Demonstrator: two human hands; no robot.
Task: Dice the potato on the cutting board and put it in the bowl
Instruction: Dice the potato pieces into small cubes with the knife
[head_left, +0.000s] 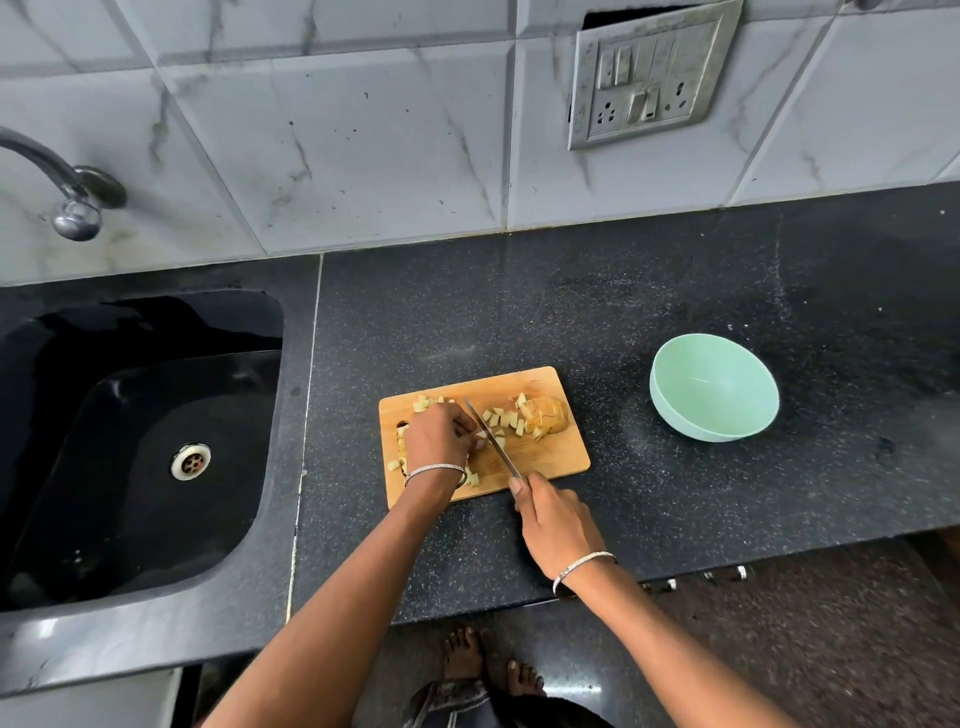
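Mid-dice: my right hand (553, 519) is wrapped round the knife (491, 439), and my left hand (439, 434) is curled onto potato bits (497, 415) by the blade. Next, I guess: the uncut chunk (548, 418) just right of the knife. The bowl (714, 387) waits farther right.

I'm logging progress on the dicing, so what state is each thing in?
cutting board, flat on the counter.
bowl, upright, empty.
potato, partly diced, a chunk uncut at the board's right end.
dice, scattered on the board, none in the bowl.
knife, held, blade over the board.
left hand, fingers curled on potato beside the blade.
right hand, grips the knife handle.
tap, no water running.
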